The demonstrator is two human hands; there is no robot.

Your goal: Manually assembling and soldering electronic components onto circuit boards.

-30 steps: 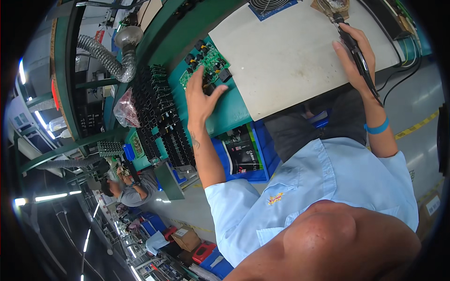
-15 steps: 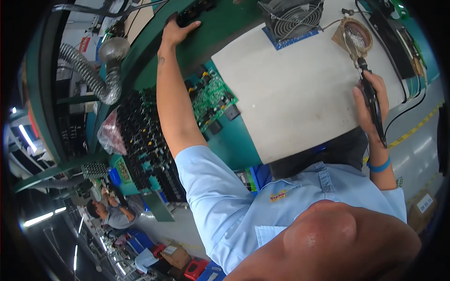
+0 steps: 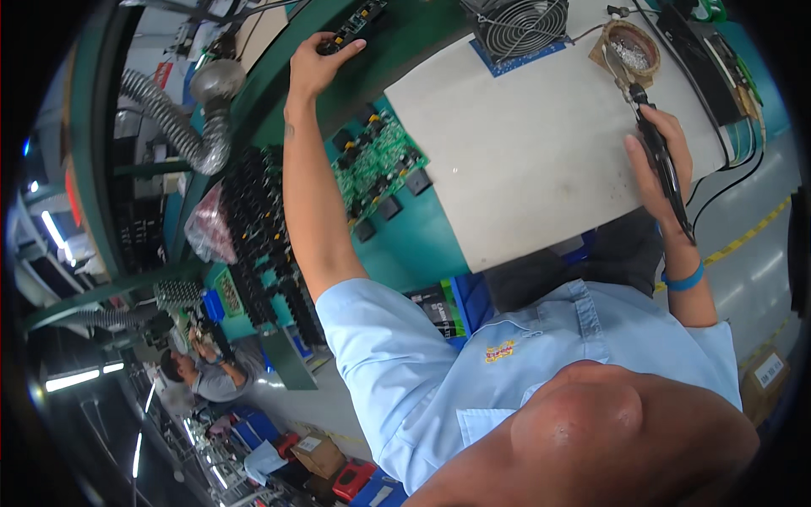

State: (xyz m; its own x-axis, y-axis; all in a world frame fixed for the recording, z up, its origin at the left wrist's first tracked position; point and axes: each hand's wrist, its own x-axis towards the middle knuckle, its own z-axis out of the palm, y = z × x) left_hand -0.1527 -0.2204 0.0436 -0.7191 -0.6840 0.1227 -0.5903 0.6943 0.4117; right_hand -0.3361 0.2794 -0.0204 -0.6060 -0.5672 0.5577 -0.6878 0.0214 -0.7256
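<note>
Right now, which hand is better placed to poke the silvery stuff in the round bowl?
Probably the right hand: it is near the round bowl and holds the black tool pointing at it. The left hand is far away, holding a dark circuit board.

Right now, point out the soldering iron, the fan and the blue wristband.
Soldering iron [image 3: 665, 165]: head view, on its black handle.
Fan [image 3: 522, 29]: head view, round wire guard.
Blue wristband [image 3: 684, 280]: head view, outer face.

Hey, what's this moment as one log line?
Left hand: touching dark-component board | Right hand: holding black-handled tool | Bench: green circuitry, fan
</note>
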